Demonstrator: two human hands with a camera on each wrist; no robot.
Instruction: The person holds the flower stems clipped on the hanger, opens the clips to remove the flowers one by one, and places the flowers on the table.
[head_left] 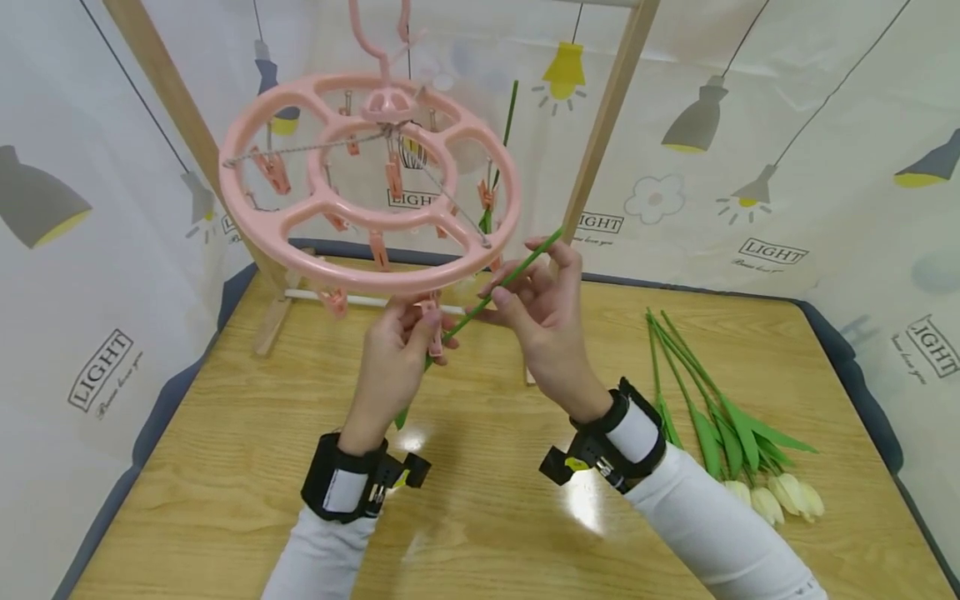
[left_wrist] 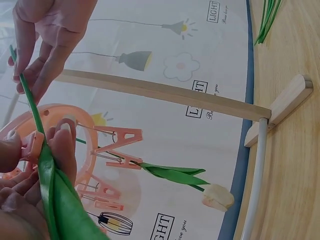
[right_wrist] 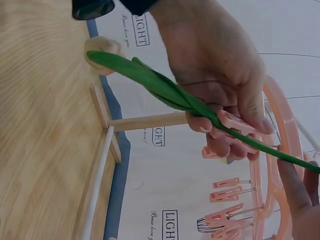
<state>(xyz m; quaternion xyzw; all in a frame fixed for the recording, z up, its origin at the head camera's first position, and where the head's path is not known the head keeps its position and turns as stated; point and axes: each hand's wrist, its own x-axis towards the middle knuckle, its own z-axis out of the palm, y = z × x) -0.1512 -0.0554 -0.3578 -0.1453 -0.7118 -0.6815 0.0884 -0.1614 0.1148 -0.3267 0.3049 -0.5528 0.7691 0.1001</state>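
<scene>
Under the rim of a pink round clip hanger (head_left: 300, 267), my left hand (head_left: 390, 367) pinches a pink clothespin (head_left: 432, 333) between thumb and fingers. An artificial tulip runs past this clothespin, its green stem (head_left: 480, 304) slanting up to the right. My right hand (head_left: 558, 333) holds the stem near its upper end, thumb against it. In the right wrist view the tulip's leaves (right_wrist: 160, 90) and pale flower head (right_wrist: 102, 55) point away from the clip. Another tulip (left_wrist: 217, 197) hangs head down from a clothespin on the hanger's far right side.
Several white tulips (head_left: 780, 496) with green stems lie on the wooden table (head_left: 480, 517) at the right. A wooden frame (head_left: 607, 117) with a white crossbar (head_left: 337, 297) stands around the hanger. Other pink clothespins (head_left: 378, 250) dangle from the rings. A printed curtain (head_left: 750, 133) encloses the table.
</scene>
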